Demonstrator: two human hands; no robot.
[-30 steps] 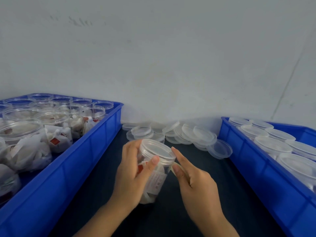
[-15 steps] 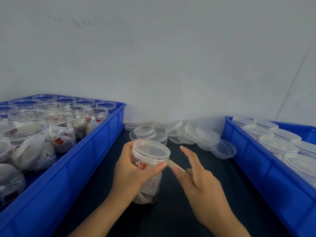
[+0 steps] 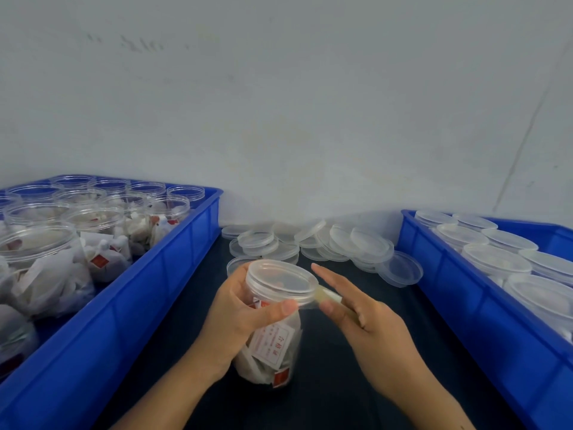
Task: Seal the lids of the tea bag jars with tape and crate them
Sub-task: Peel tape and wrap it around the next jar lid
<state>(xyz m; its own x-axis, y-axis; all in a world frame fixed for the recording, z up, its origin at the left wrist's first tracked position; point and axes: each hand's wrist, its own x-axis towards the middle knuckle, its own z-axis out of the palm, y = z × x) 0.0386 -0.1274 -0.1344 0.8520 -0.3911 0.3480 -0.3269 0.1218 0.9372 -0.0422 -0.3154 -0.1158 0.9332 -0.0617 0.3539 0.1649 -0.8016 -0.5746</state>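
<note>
1. A pale, scuffed wall (image 3: 279, 103) backs a dark work surface (image 3: 325, 405), which runs between two blue crates.
2. The left crate (image 3: 130, 302) holds clear jars without lids (image 3: 40, 243), each stuffed with white tea bags bearing red tags.
3. The right crate (image 3: 483, 330) holds jars with lids on (image 3: 496, 259), standing in rows.
4. Loose clear lids (image 3: 356, 246) lie heaped on the surface against the wall, between the crates (some stacked, some leaning on their neighbours).
5. The jar in hand (image 3: 273, 336) is at the centre, tilted, its base low near the surface and its lid (image 3: 280, 280) on.
6. The left hand (image 3: 235, 318) grips the jar's upper body, fingers curled round it, thumb pressed just under the lid's rim.
7. The right hand (image 3: 369, 324) pinches a strip of clear tape (image 3: 325, 294) between thumb and a finger, the forefinger stretched out straight beside the lid.
8. The tape runs from that pinch to the lid's edge, where it meets the left thumb.
</note>
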